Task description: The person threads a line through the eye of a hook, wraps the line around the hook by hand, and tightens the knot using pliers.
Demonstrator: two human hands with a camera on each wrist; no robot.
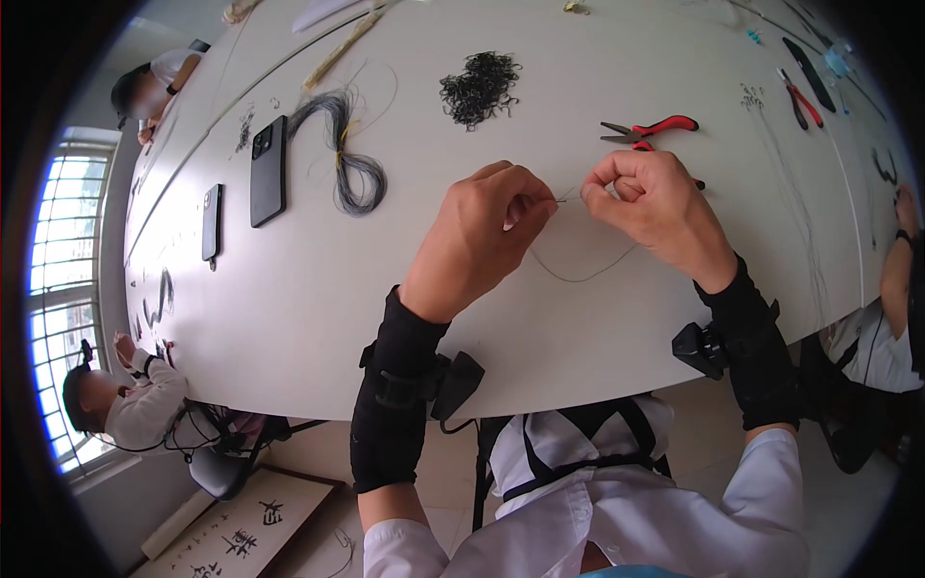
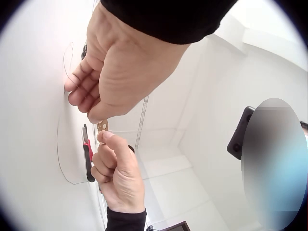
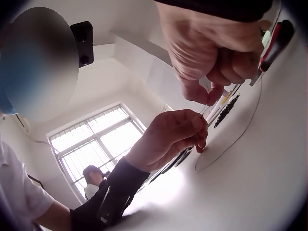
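Observation:
My left hand (image 1: 477, 231) pinches a small dark piece (image 1: 562, 200), too small to make out, between thumb and forefinger. Just to its right, my right hand (image 1: 660, 207) has thumb and forefinger pinched together on a thin line. A loop of that line (image 1: 583, 280) hangs below and between both hands. The left wrist view shows the left hand (image 2: 127, 72) above the right hand (image 2: 120, 173), with the line (image 2: 58, 149) curving beside them. In the right wrist view the left hand (image 3: 168, 139) is just below the right hand (image 3: 207, 53), fingertips close together.
Red-handled pliers (image 1: 665, 125) lie behind the right hand. A pile of black hooks (image 1: 479, 89) is beyond the left hand. Further left are a bundle of grey line (image 1: 358, 183) and two phones (image 1: 270, 171) (image 1: 212, 223). Other people sit around the white table (image 1: 289, 328).

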